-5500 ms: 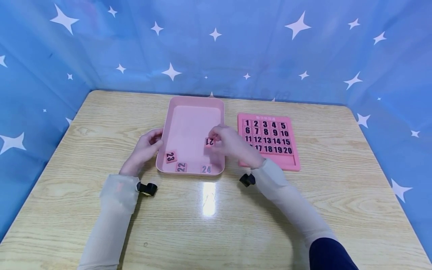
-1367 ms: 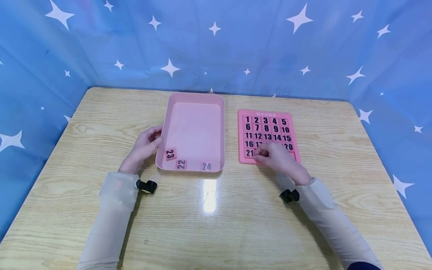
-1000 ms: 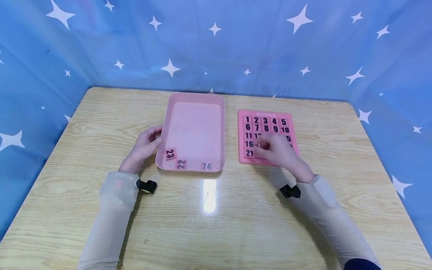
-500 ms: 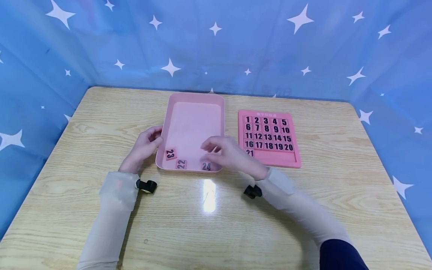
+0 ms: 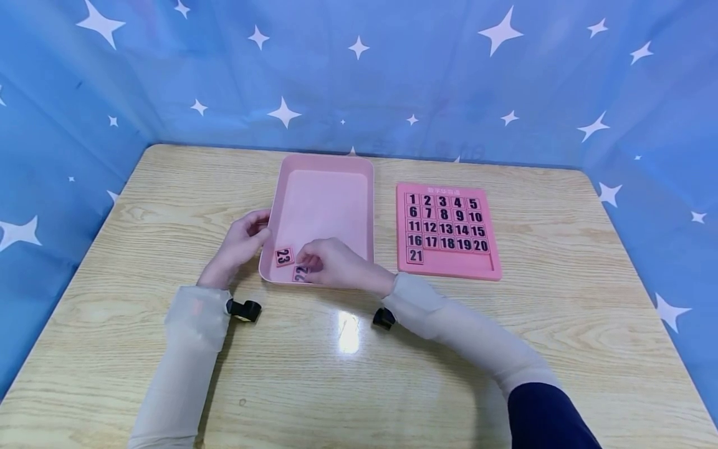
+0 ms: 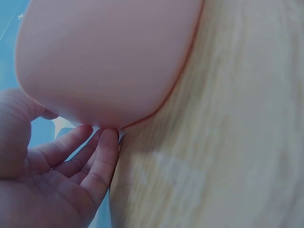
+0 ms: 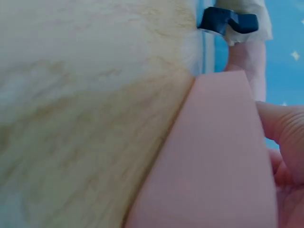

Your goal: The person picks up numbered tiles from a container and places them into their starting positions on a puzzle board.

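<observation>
My left hand [image 5: 240, 242] holds the left wall of a pink tray [image 5: 328, 163]; its fingertips press the outer wall in the left wrist view, the thumb near the rim. My right hand [image 5: 339, 265] reaches over the tray's near edge, thumb and index finger at the tile numbered 22 [image 5: 300, 274]. They partly cover that tile, and I cannot tell whether they pinch it. Left of it lies a tilted tile numbered 23 [image 5: 284, 256]. The right hand hides the spot where tile 24 lay. In the right wrist view, the tray's wall [image 7: 209, 156] blocks most of the fingers.
Right of the tray lies a pink number puzzle board [image 5: 493, 249]. Tiles 1 to 20 fill its upper rows, and tile 21 [image 5: 415, 255] sits at the left of the bottom row. A wooden table [image 5: 291, 386] bears everything, with a blue star-patterned curtain [image 5: 359, 93] behind.
Tile 21 went from the tray to the board's bottom row. My right hand let it go, then moved left from the board into the tray to tile 22. The left hand stayed put.
</observation>
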The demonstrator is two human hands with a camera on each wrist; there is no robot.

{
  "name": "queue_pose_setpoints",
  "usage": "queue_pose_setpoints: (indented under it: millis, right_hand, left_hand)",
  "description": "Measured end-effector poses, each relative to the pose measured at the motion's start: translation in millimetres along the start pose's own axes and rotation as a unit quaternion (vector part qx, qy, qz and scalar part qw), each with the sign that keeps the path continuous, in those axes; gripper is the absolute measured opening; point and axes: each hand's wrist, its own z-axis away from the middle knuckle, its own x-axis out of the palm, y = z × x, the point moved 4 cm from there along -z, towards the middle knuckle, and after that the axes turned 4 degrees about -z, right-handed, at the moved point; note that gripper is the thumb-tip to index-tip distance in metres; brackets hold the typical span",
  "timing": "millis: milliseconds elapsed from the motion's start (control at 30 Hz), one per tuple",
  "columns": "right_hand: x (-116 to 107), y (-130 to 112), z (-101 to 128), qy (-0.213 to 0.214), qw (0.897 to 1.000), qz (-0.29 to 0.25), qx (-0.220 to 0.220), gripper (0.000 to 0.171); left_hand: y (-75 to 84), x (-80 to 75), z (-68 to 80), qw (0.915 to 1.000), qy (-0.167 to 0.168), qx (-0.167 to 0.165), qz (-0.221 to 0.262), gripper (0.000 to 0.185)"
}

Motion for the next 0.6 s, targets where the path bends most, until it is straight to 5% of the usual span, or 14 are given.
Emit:
queue_pose_setpoints:
  millis: [600]
  right_hand:
    - [6.1,1.4,-11.1,-0.030,0.996,0.085,0.017,0.027]
  left_hand:
    - [0.0,0.6,-0.1,0.9998,0.009,0.009,0.013,0.045]
